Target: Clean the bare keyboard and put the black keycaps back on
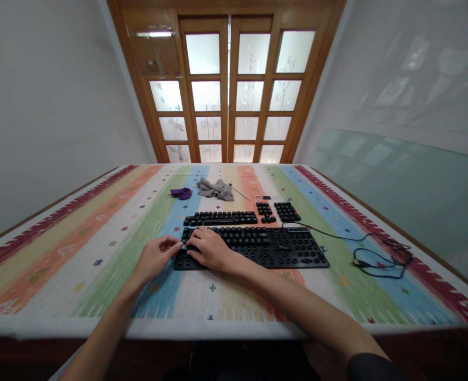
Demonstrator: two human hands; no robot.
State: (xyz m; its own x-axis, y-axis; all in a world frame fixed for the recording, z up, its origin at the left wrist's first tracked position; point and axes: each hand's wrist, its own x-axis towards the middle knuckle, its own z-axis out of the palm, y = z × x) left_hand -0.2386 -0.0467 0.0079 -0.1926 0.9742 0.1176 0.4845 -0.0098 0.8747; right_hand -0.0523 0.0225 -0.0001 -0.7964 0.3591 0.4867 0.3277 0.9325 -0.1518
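A black keyboard lies on the striped tablecloth. Its upper-left rows carry keycaps, while the right side and the lower part show bare switches. At the keyboard's left edge my left hand is closed in a pinch, thumb and index finger meeting over something too small to name. My right hand rests across the left part of the keyboard, its fingers bent and closed towards the left fingertips. Whatever lies between its fingers is hidden. Behind the keyboard, loose black keycaps stand in rows, with number-pad keycaps grouped at the right.
A grey cloth and a purple bundle lie further back. Near them are a thin stick and a small dark-handled tool. The black cable coils at the right. The tablecloth covers the table.
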